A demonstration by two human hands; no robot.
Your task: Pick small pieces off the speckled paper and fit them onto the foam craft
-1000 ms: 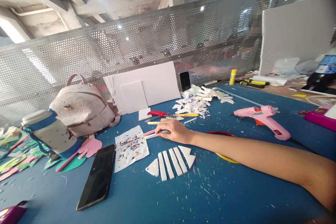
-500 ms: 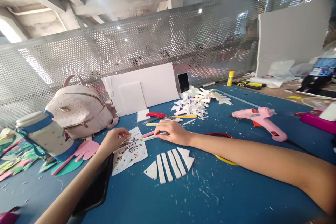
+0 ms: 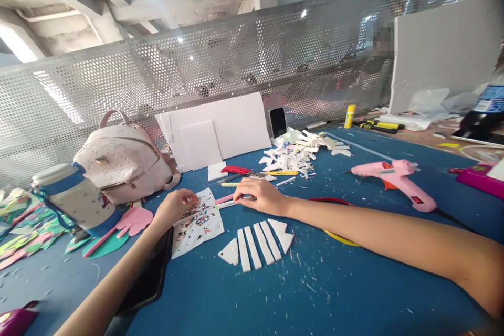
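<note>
One white pen (image 3: 225,205) reaches to the right edge of a speckled paper sheet (image 3: 187,248), pinched by the right hand (image 3: 264,197). The left hand (image 3: 171,210) curls over the sheet (whether around anything, I cannot tell). Nearer lie white pieces (image 3: 263,244); rightward, a pink glue gun (image 3: 401,177).

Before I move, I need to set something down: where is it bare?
The blue table between near phone and white triangle looks bare; right of white strips it is flecked. Crowded: around left hand, right hand and scrap heap.
</note>
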